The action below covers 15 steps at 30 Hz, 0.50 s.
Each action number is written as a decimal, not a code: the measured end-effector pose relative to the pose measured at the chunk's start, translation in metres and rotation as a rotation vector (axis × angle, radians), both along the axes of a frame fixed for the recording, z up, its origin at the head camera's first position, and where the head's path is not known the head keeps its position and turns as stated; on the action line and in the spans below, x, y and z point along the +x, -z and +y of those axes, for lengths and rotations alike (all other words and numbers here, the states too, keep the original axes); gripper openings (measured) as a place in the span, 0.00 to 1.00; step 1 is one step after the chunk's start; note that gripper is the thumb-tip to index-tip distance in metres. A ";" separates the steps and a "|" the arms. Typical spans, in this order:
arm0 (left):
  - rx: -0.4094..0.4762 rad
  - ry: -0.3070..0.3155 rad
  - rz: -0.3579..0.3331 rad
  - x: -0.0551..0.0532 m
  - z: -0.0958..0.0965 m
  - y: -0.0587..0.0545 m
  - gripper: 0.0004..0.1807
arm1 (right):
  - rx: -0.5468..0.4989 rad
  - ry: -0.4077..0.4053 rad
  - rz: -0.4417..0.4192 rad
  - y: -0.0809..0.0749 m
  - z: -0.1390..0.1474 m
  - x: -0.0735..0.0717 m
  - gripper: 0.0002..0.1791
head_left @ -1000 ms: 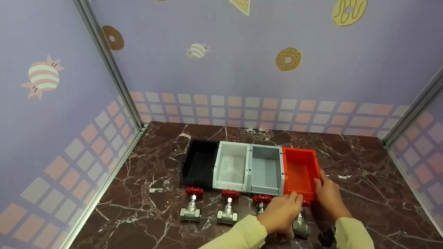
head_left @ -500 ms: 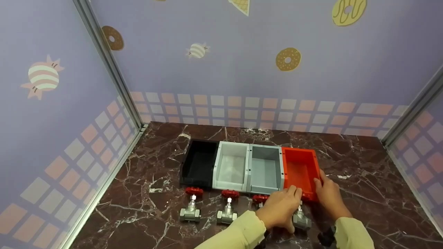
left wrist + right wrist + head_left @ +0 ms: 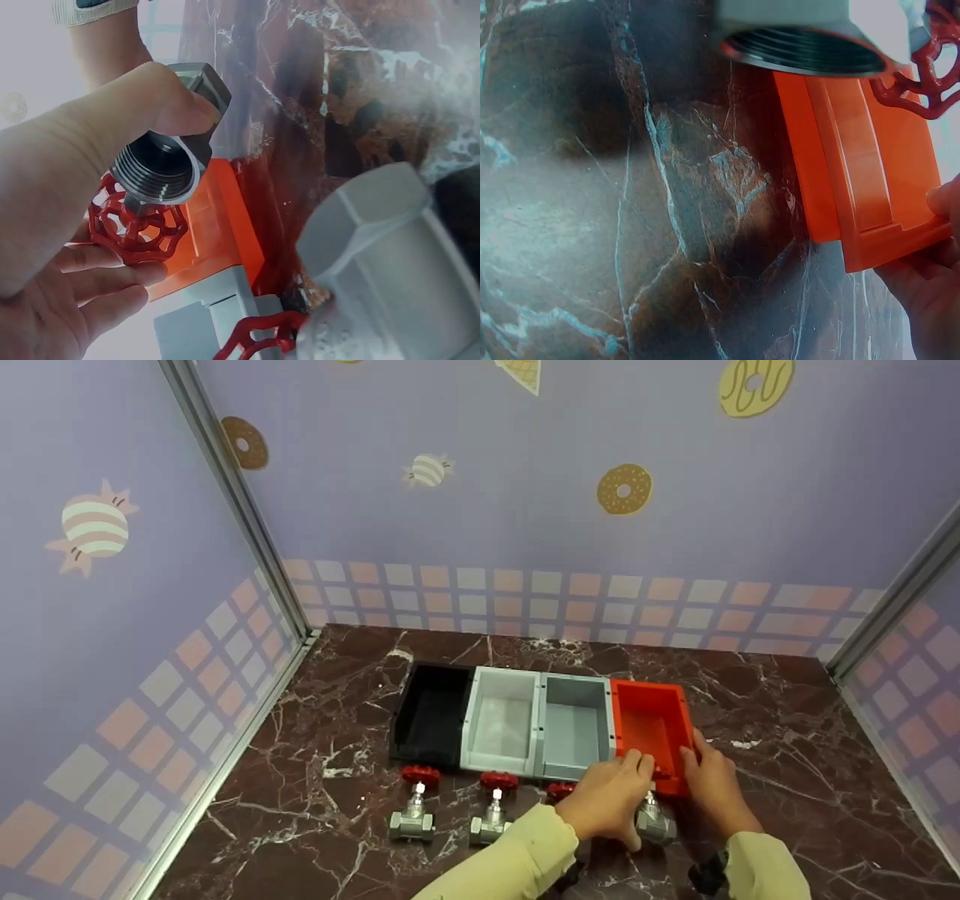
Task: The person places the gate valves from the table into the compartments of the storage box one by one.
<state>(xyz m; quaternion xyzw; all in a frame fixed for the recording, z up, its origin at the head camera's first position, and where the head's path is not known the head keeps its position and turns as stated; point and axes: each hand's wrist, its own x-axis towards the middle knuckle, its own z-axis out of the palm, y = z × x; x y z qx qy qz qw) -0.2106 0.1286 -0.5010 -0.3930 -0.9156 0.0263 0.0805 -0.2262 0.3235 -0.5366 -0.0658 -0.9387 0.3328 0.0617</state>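
My left hand (image 3: 611,802) holds a metal gate valve (image 3: 655,823) at the front of the orange bin (image 3: 646,731). In the left wrist view the thumb presses the hex end of the valve (image 3: 169,161), and the fingers lie along its red handwheel (image 3: 131,232). The handwheel is over the bin's front edge. My right hand (image 3: 712,787) pinches the bin's right wall; in the right wrist view the thumb is on the inner side of the orange bin (image 3: 870,165) and the fingers are outside.
Left of the orange bin stand a grey bin (image 3: 576,727), a white bin (image 3: 501,724) and a black bin (image 3: 433,716), side by side. Valves (image 3: 412,825) with red handwheels lie in front of them on the marble surface (image 3: 315,810). Patterned walls enclose it.
My left hand has lifted the valve and moved it slightly away from me, so its handwheel now overlaps the orange bin's front. The right hand has stayed on the bin.
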 end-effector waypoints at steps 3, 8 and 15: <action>0.001 -0.004 -0.021 -0.003 0.002 -0.002 0.54 | 0.000 0.006 0.008 0.000 0.000 -0.001 0.25; 0.009 -0.030 -0.032 -0.007 0.004 -0.005 0.56 | 0.000 0.002 0.005 0.000 0.001 -0.001 0.25; 0.010 -0.043 -0.031 -0.011 0.006 -0.006 0.55 | -0.015 0.007 0.019 0.001 0.001 -0.002 0.24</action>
